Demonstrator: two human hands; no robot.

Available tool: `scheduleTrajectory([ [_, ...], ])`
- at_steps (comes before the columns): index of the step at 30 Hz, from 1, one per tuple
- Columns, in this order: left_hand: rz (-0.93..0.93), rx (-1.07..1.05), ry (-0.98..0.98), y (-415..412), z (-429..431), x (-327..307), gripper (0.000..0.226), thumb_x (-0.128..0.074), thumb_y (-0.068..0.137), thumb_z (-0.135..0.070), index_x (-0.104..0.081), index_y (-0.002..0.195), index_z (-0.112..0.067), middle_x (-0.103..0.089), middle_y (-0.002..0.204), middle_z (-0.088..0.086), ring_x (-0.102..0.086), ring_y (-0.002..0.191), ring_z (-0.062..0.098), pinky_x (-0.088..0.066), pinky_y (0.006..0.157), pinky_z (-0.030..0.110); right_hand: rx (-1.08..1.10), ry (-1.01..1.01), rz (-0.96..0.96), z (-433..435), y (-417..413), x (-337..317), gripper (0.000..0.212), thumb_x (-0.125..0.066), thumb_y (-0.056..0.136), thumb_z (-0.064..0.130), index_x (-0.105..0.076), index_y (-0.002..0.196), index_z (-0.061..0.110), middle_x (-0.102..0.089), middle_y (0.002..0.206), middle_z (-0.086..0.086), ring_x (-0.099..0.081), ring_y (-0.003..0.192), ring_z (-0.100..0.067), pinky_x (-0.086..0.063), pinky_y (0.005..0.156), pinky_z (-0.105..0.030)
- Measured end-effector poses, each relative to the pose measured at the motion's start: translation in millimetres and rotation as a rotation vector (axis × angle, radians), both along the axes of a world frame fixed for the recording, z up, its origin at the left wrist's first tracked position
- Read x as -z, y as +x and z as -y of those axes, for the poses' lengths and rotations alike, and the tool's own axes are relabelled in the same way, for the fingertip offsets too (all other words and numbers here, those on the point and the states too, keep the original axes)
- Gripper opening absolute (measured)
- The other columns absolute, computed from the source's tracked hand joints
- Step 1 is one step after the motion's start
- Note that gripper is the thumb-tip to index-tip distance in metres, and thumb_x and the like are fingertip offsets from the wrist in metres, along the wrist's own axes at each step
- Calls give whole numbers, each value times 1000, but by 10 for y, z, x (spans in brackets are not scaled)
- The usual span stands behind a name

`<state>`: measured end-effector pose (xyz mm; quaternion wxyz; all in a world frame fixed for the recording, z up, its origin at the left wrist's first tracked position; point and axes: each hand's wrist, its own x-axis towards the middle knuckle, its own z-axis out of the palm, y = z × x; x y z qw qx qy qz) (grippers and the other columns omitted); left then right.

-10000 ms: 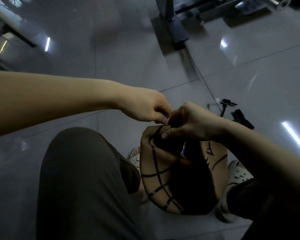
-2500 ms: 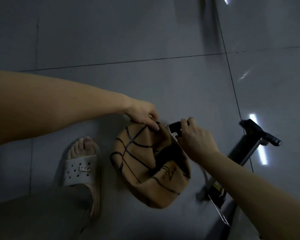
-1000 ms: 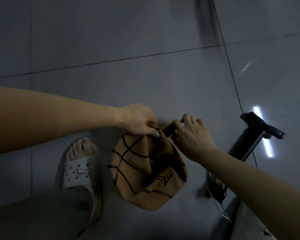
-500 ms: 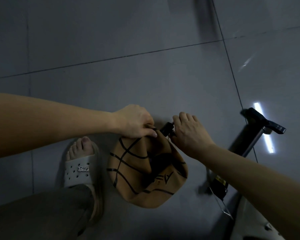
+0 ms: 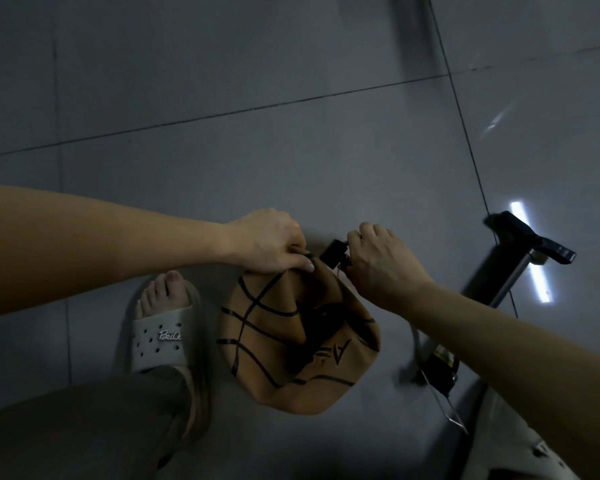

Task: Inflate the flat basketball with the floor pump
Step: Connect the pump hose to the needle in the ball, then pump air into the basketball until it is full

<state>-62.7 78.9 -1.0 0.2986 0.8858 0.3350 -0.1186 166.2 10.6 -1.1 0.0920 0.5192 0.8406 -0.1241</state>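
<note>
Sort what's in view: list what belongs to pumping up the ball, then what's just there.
In the job:
- flat basketball
- floor pump
- black pump head at the ball's top
- left hand, pinching the ball
- right hand, on the pump head

Just there:
- slipper
- tiled floor

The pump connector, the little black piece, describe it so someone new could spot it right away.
Find the collapsed tan basketball on the grey tiled floor. At its far edge, between the left hand and the right hand, sits the pump connector. It is a small black block, the only dark piece between the two hands.
</note>
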Motion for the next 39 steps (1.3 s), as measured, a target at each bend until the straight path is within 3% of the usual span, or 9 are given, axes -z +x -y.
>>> scheduleTrajectory([
  [13,-33,-52,-65,-19,6,-49,47,-55,92,-64,-65,69,-24,-61,61,-9,-55,58,5,-31,52,20,-14,-34,2,-6,-43,-7,30,-46,97,39,-56,100,10,-57,91,-10,-46,73,-23,-33,66,-32],
  [19,-56,-48,-108,-43,27,-52,48,-55,92,-63,-58,61,-27,-59,56,-11,-53,54,1,-29,50,19,-26,-85,-9,-36,-124,-33,16,-41,97,17,-56,99,12,-62,90,-7,-56,72,-25,-32,62,-32],
  [23,-92,-22,-184,-101,-22,-25,46,-52,91,-67,-62,70,-28,-62,68,-7,-56,65,8,-39,57,26,3,-100,-9,16,-122,10,15,-43,101,25,-53,97,14,-63,88,-4,-49,65,-22,-36,58,-32],
  [25,-107,-11,-222,-125,-68,0,49,-53,91,-66,-67,79,-21,-63,74,-4,-58,71,14,-44,62,32,19,-156,-26,39,-117,21,20,-46,101,35,-50,97,15,-60,88,-1,-54,69,-24,-37,58,-34],
  [28,-101,-50,-320,-135,-125,-2,35,-64,92,-50,-69,90,-16,-67,84,0,-60,78,16,-45,67,33,84,-198,-26,47,102,-7,33,-42,101,49,-48,101,16,-57,92,-3,-60,82,-29,-39,60,-35],
  [31,-145,-76,-341,-111,-136,-42,30,-69,92,-41,-71,112,-18,-70,104,-1,-63,94,17,-50,82,34,246,-164,69,94,652,-68,37,-40,101,47,-51,114,15,-59,110,-10,-62,97,-33,-45,70,-39],
  [35,-232,-75,-365,38,-133,-192,38,-67,89,-28,-65,126,-24,-66,117,-6,-61,106,17,-51,93,39,587,-183,222,304,1285,-192,34,-50,98,40,-46,115,11,-53,115,-16,-61,100,-40,-51,74,-42],
  [37,-275,-93,-380,176,-121,-291,43,-59,86,-24,-62,129,-27,-65,120,-4,-61,106,17,-53,91,39,907,-309,130,409,1504,-148,37,-54,96,33,-42,119,6,-54,111,-17,-60,102,-42,-48,74,-42],
  [39,-284,-129,-276,342,-116,-360,42,-56,88,-24,-61,130,-25,-63,126,0,-60,109,19,-53,90,37,1224,-445,-69,482,1650,-43,47,-59,93,30,-39,125,2,-58,107,-17,-63,95,-42,-55,73,-47],
])
